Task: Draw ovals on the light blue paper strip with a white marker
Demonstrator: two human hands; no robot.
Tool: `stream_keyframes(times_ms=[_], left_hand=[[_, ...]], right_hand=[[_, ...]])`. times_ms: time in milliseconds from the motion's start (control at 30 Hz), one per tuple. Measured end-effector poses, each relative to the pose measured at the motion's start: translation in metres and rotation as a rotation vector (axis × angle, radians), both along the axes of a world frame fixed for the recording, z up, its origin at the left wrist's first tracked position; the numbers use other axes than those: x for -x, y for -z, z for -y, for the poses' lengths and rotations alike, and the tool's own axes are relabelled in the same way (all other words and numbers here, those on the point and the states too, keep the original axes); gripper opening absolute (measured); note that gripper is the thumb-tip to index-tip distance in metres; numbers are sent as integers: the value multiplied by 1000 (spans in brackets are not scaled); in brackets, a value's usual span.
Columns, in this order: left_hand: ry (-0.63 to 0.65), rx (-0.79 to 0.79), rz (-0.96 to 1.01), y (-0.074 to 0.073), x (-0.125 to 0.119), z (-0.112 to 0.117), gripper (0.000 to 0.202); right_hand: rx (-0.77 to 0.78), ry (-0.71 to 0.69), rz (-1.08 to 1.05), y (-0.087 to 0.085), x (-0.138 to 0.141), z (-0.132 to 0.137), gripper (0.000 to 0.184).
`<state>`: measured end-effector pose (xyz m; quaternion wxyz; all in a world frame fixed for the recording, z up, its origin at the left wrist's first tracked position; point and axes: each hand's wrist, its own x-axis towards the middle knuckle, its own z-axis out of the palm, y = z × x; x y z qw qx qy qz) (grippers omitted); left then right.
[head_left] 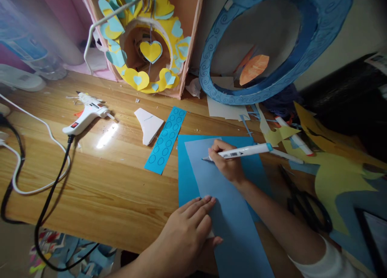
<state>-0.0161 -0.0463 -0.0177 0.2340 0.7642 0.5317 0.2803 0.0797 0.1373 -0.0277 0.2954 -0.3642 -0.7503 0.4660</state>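
Observation:
My right hand (226,165) grips a white marker (244,151) with a blue-green end. The marker's tip touches the upper part of a long light blue paper strip (231,217). That strip lies over a brighter blue sheet (188,177). Lower down, my left hand (190,229) rests on the strip's left edge, fingers stretched out and the thumb apart. A small white bit shows between thumb and fingers; I cannot make out what it is. To the left lies a blue strip (165,141) with drawn circles, beside a white cut piece (148,125).
A hot glue gun (87,115) with a black cord lies at left. Behind stand a box with a yellow heart wreath (139,78) and a blue ring (208,68). At right are black scissors (305,201), another marker (294,137) and yellow paper scraps (332,185).

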Motion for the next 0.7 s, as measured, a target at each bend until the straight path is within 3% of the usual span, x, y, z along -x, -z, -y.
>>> stream_keyframes(times_ms=[200, 367, 433, 533, 700], left_hand=[[-59, -22, 89, 0, 2, -1, 26], [-402, 29, 328, -4, 8, -2, 44], [-452, 30, 347, -4, 9, -2, 46], [-396, -40, 305, -3, 6, -1, 50], [-396, -327, -8, 12, -5, 0, 39]], right_hand=[[128, 27, -138, -8, -2, -1, 30], [307, -132, -156, -32, -13, 32, 31], [330, -163, -134, -36, -19, 50, 32], [315, -161, -75, -33, -26, 71, 30], [303, -145, 60, -29, -30, 90, 32]])
